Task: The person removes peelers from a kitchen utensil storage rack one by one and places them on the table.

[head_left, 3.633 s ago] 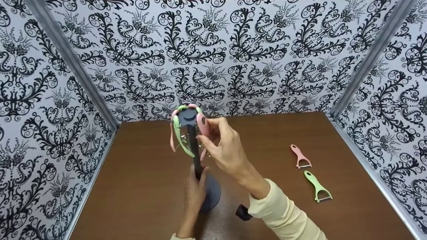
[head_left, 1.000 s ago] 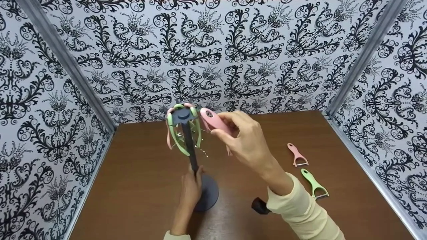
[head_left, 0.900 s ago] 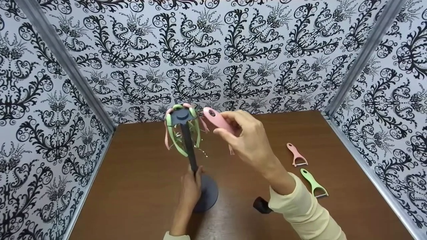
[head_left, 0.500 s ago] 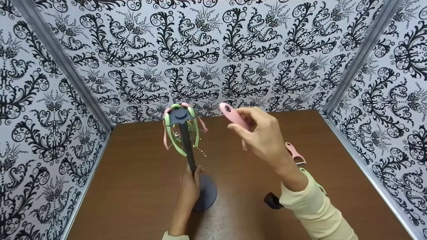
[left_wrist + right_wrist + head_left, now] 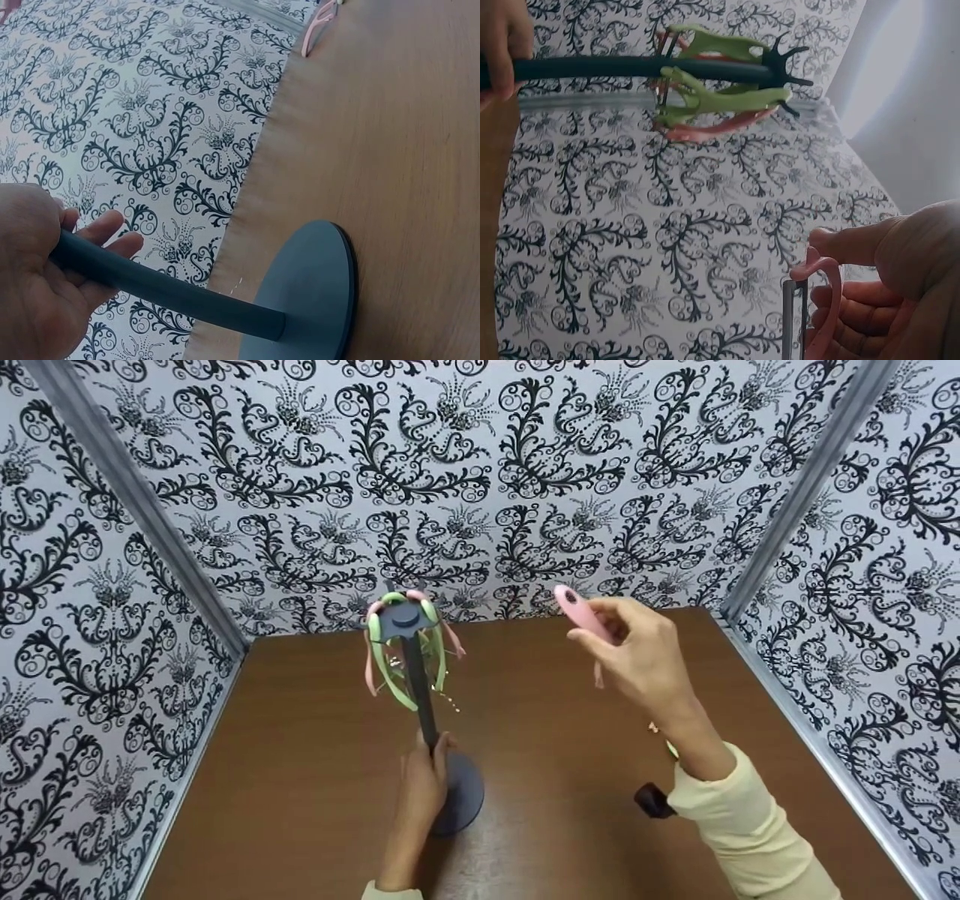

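My left hand [image 5: 421,784] grips the lower pole of a dark grey hanging stand [image 5: 420,690]; in the left wrist view the pole [image 5: 172,292] crosses the palm above the round base. Around the stand's hooked top hang green peelers [image 5: 441,666] and pink peelers [image 5: 454,641], handles up. Well to the right of the stand and above the table, my right hand [image 5: 646,660] pinches a pink peeler [image 5: 579,611] by its handle, the holed end pointing up and left. In the right wrist view, that peeler's pink frame [image 5: 831,315] and metal blade show beside the fingers.
On the brown table [image 5: 315,780], a green peeler [image 5: 673,748] lies mostly hidden behind the right forearm, with a bit of a pink one beyond it. A black object [image 5: 654,801] sits at the right cuff. Patterned walls [image 5: 450,472] enclose the table.
From the stand's right side, my right hand has taken the pink peeler off and carried it rightward, its arm now covering most of the peelers on the table. The left hand keeps its hold.
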`<state>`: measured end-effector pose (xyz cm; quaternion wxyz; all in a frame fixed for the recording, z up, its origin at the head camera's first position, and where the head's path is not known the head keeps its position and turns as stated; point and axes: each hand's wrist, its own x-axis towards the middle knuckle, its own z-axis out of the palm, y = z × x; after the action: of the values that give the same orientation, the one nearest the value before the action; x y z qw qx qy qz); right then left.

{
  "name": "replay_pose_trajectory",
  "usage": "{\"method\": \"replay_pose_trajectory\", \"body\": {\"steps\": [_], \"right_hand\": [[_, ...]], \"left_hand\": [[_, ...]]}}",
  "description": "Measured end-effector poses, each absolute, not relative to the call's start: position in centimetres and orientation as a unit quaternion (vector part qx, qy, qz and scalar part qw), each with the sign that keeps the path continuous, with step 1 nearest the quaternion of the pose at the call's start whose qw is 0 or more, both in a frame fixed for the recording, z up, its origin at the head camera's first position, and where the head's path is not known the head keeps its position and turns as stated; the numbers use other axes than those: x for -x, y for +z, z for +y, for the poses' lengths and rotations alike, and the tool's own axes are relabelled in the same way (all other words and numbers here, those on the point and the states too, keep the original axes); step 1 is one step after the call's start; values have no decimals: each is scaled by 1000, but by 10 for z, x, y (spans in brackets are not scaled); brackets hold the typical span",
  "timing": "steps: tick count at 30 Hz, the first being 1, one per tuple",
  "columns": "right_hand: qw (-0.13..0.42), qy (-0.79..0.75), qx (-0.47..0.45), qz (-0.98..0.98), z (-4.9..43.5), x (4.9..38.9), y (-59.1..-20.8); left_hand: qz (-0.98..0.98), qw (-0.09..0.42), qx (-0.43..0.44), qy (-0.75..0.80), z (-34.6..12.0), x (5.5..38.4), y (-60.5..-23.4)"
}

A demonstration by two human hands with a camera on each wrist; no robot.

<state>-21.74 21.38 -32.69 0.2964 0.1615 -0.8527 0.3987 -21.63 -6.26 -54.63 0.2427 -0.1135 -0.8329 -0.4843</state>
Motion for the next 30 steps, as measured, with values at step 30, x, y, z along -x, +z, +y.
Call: {"method": "replay_pose_trajectory", "body": {"steps": [30], "right_hand": [[291,353,-54,-888,272,229,-358]], "left_hand": [[-831,259,121,-477,-62,215,-545]]}}
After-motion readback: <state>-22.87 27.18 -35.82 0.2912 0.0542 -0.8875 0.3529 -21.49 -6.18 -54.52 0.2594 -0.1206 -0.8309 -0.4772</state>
